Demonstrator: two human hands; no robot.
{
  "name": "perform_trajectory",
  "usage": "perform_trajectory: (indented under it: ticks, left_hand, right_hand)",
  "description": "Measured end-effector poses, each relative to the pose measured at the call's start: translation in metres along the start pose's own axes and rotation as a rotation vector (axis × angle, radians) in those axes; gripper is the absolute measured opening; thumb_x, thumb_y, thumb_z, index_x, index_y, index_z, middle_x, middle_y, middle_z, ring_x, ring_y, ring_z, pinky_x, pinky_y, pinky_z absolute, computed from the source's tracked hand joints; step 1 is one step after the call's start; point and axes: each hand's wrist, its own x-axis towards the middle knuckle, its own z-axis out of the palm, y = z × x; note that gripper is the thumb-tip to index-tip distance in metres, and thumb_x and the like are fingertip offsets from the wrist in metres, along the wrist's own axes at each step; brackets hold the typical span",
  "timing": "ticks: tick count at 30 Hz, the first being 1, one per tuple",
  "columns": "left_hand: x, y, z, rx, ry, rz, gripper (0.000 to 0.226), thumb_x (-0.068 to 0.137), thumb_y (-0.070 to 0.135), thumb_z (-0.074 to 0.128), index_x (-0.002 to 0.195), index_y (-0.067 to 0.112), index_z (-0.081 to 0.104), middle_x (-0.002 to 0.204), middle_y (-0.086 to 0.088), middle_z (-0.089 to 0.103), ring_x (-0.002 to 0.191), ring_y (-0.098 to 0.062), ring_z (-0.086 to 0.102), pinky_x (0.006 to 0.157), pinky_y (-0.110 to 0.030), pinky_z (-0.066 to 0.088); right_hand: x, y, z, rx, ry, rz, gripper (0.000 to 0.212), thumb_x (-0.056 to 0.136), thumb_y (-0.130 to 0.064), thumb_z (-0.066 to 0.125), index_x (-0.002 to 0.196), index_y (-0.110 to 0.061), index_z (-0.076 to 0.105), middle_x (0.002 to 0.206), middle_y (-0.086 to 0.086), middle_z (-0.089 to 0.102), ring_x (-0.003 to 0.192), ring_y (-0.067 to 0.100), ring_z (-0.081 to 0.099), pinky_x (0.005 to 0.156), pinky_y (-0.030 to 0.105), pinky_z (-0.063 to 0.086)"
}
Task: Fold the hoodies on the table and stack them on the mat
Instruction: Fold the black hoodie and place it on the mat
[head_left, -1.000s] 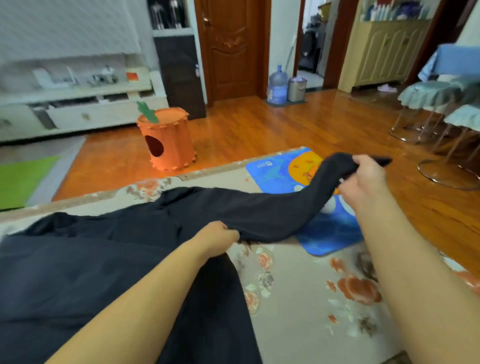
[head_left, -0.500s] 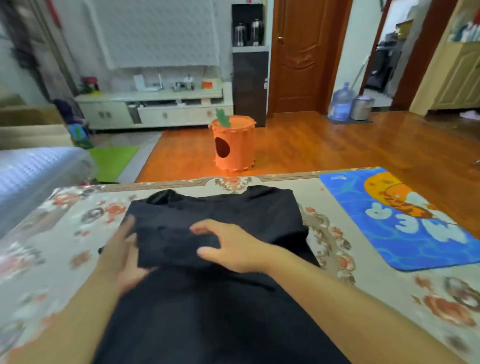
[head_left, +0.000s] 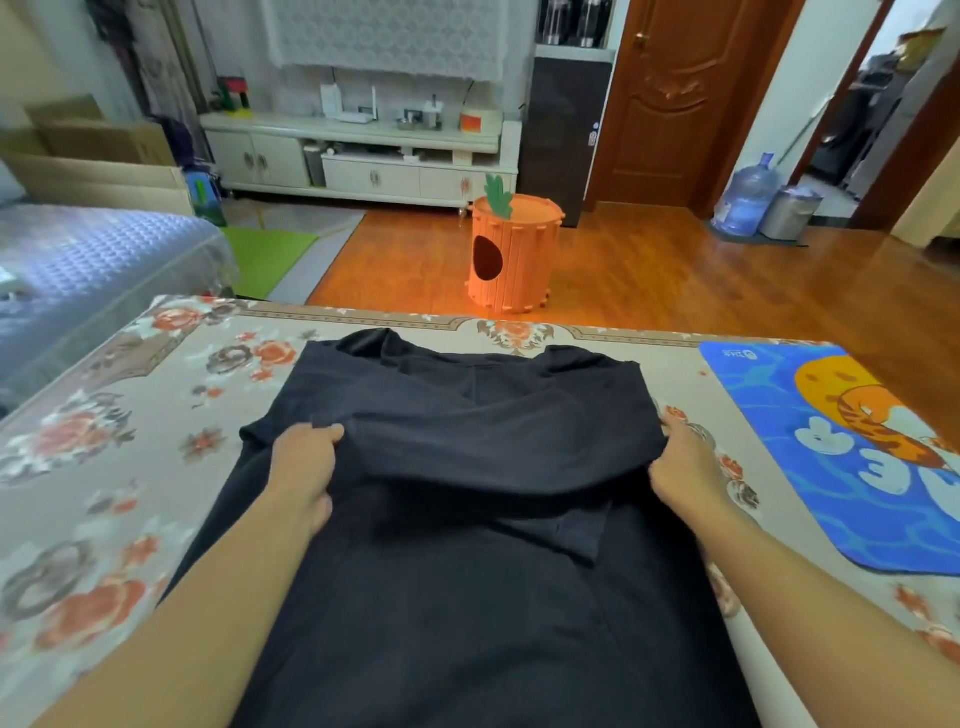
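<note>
Floral-covered table (head_left: 104, 467), left hand (head_left: 304, 462) gripping a bunched fold of the black hoodie (head_left: 483, 519), its near end cut off by the frame, right hand (head_left: 685, 467) pinching the opposite edge, fingertips hidden beneath cloth, blue mat (head_left: 852, 457) at the table's right edge, partly cropped.

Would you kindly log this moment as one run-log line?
step: folding | left hand: grips hoodie fold | right hand: grips fold's other side | mat: no hoodie on it

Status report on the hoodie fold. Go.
Left hand and right hand both gripping hoodie at the fold edge. Hoodie on table, part folded. Mat to the right, bare. Nothing in the way.
</note>
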Motion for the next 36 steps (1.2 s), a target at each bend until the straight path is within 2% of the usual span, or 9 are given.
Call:
perform_trajectory:
  ticks: [4, 7, 10, 12, 17, 22, 27, 31, 36]
  left_hand:
    - [-0.016, 0.006, -0.008, 0.212, 0.279, 0.188, 0.009, 0.099, 0.015, 0.053, 0.107, 0.010, 0.054, 0.092, -0.003, 0.058, 0.085, -0.024, 0.056, 0.066, -0.035, 0.042]
    - [-0.023, -0.022, -0.020, 0.406, 0.195, 0.156, 0.007, 0.097, 0.014, 0.052, 0.092, 0.011, 0.050, 0.090, -0.010, 0.057, 0.074, -0.021, 0.050, 0.057, -0.035, 0.034]
    - [-0.019, -0.032, -0.025, 0.462, 0.182, 0.120, 0.018, 0.094, 0.021, 0.052, 0.083, 0.009, 0.045, 0.082, -0.009, 0.052, 0.070, -0.024, 0.046, 0.057, -0.037, 0.031]
    - [-0.015, -0.031, -0.025, 0.417, 0.167, 0.119, 0.023, 0.093, 0.023, 0.052, 0.079, 0.012, 0.039, 0.075, -0.006, 0.043, 0.069, -0.025, 0.042, 0.059, -0.037, 0.029]
    - [-0.012, -0.036, -0.020, 0.550, 0.207, 0.162, 0.032, 0.100, 0.037, 0.048, 0.088, 0.008, 0.051, 0.082, -0.008, 0.054, 0.070, -0.024, 0.049, 0.059, -0.037, 0.034]
    - [-0.010, -0.044, -0.018, 0.616, 0.267, 0.289, 0.036, 0.107, 0.033, 0.038, 0.081, 0.008, 0.041, 0.081, -0.006, 0.047, 0.070, -0.022, 0.043, 0.063, -0.037, 0.029]
    - [-0.009, -0.047, -0.021, 0.641, 0.263, 0.338, 0.037, 0.107, 0.031, 0.036, 0.077, 0.011, 0.033, 0.074, -0.004, 0.039, 0.064, -0.020, 0.035, 0.057, -0.039, 0.026]
    - [-0.002, -0.050, -0.021, 0.679, 0.285, 0.345, 0.038, 0.107, 0.031, 0.037, 0.072, 0.016, 0.034, 0.071, -0.002, 0.042, 0.063, -0.019, 0.037, 0.057, -0.039, 0.026]
    - [0.005, -0.048, -0.023, 0.655, 0.266, 0.282, 0.039, 0.106, 0.031, 0.040, 0.070, 0.016, 0.036, 0.070, -0.002, 0.043, 0.062, -0.019, 0.037, 0.059, -0.039, 0.027]
  right_hand:
    - [0.009, 0.010, -0.007, -0.355, 0.071, 0.012, 0.027, 0.090, -0.009, 0.050, 0.117, -0.012, 0.048, 0.098, 0.015, 0.067, 0.077, 0.035, 0.057, 0.064, 0.037, 0.042]
    - [0.009, 0.011, -0.004, -0.525, 0.019, -0.133, 0.032, 0.099, -0.011, 0.036, 0.130, -0.013, 0.045, 0.121, 0.014, 0.063, 0.102, 0.036, 0.061, 0.077, 0.042, 0.046]
    - [0.023, 0.001, -0.009, -0.533, -0.278, -0.064, 0.057, 0.098, -0.012, 0.039, 0.152, -0.019, 0.025, 0.143, 0.015, 0.047, 0.125, 0.037, 0.049, 0.097, 0.046, 0.044]
    - [0.047, -0.010, -0.024, -0.595, -0.516, -0.006, 0.067, 0.095, -0.007, 0.045, 0.156, -0.019, 0.021, 0.144, 0.017, 0.046, 0.126, 0.037, 0.050, 0.097, 0.040, 0.045]
    - [0.120, -0.043, -0.021, -0.428, -0.251, -0.193, 0.057, 0.092, 0.005, 0.041, 0.143, -0.019, 0.051, 0.143, 0.013, 0.053, 0.123, 0.038, 0.053, 0.095, 0.043, 0.051]
    - [0.160, -0.026, 0.035, -0.578, -0.385, -0.239, 0.051, 0.098, -0.008, 0.036, 0.146, -0.023, 0.046, 0.153, 0.009, 0.036, 0.138, 0.039, 0.026, 0.114, 0.050, 0.033]
    - [0.188, -0.017, 0.040, -0.416, -0.072, -0.143, 0.019, 0.096, -0.016, 0.053, 0.112, -0.011, 0.063, 0.128, 0.018, 0.050, 0.117, 0.042, 0.048, 0.093, 0.049, 0.049]
    - [0.173, -0.023, 0.049, -0.377, -0.114, -0.069, 0.035, 0.096, -0.014, 0.053, 0.130, -0.014, 0.049, 0.144, 0.018, 0.040, 0.126, 0.042, 0.039, 0.096, 0.051, 0.043]
    - [0.117, -0.054, 0.055, -0.319, 0.054, -0.465, 0.050, 0.103, -0.035, 0.039, 0.147, -0.011, 0.043, 0.154, 0.019, 0.036, 0.143, 0.040, 0.029, 0.120, 0.050, 0.023]
